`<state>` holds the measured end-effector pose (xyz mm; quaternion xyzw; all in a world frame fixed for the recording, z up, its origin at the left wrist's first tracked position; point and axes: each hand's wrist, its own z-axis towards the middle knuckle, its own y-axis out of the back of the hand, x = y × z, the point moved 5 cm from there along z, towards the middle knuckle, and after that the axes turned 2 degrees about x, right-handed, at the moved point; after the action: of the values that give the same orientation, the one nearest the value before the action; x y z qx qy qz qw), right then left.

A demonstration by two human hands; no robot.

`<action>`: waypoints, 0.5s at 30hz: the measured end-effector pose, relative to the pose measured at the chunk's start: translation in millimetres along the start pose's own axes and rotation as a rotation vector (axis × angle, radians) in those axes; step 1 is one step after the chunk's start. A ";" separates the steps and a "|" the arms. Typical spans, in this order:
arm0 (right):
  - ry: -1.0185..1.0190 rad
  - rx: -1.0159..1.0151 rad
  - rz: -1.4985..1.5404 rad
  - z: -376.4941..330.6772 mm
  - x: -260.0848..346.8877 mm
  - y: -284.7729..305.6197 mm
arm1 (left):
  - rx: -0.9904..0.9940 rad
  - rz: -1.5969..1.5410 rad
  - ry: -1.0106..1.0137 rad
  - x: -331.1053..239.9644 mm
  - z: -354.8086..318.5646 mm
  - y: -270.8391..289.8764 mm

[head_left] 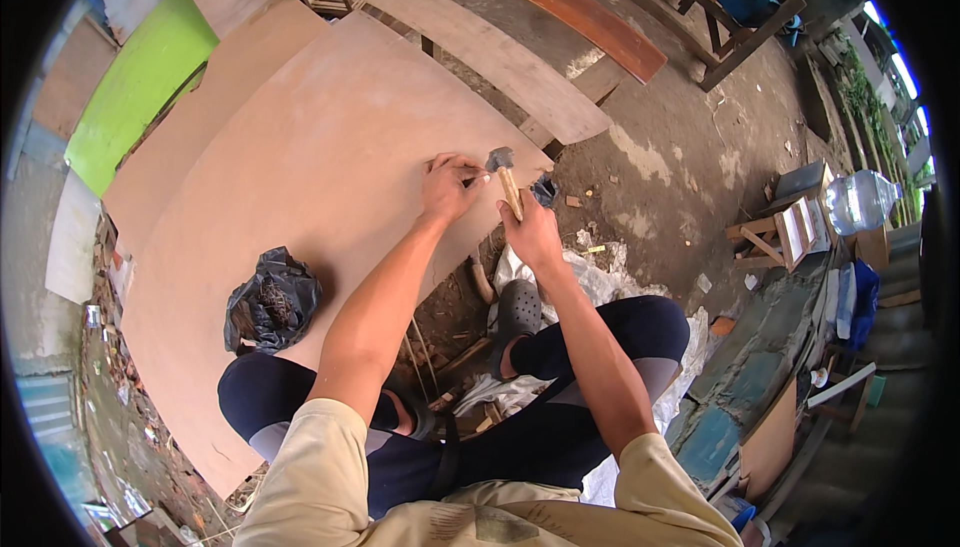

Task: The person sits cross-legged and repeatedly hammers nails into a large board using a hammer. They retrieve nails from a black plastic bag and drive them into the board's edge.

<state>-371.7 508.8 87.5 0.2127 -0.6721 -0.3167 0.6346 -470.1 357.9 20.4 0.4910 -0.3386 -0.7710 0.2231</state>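
Observation:
My right hand (532, 234) is wrapped round the wooden handle of a hammer (510, 190). The hammer's dark metal head is raised close to the fingertips of my left hand (452, 188). That left hand rests near the edge of a large, thin wooden panel (330, 117), its thumb and fingers pinched together; whatever is between them is too small to make out. On the panel, beside my left knee, lies an open black plastic bag (283, 277) with a heap of thin dark pieces like nails inside.
A pale plank (490, 52) and a reddish-brown board (560, 12) lie beyond the panel. White sheeting (600, 272) covers ground by my foot in a grey clog (519, 309). To the right stand a small wooden stool (775, 237) and a clear water jug (858, 201).

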 end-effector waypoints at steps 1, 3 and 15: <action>0.004 -0.019 0.025 0.4 -0.8 0.6 | -0.004 -0.006 -0.001 -3.4 0.2 0.6; 0.012 -0.055 0.078 1.0 -2.8 1.0 | -0.004 -0.009 0.006 -6.7 2.1 1.6; -0.026 -0.005 -0.001 4.1 -5.4 0.3 | 0.001 -0.014 0.003 -5.0 1.6 3.0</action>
<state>-375.1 513.4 83.9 0.2074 -0.6794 -0.3212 0.6263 -469.4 359.7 26.1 0.4944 -0.3352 -0.7718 0.2181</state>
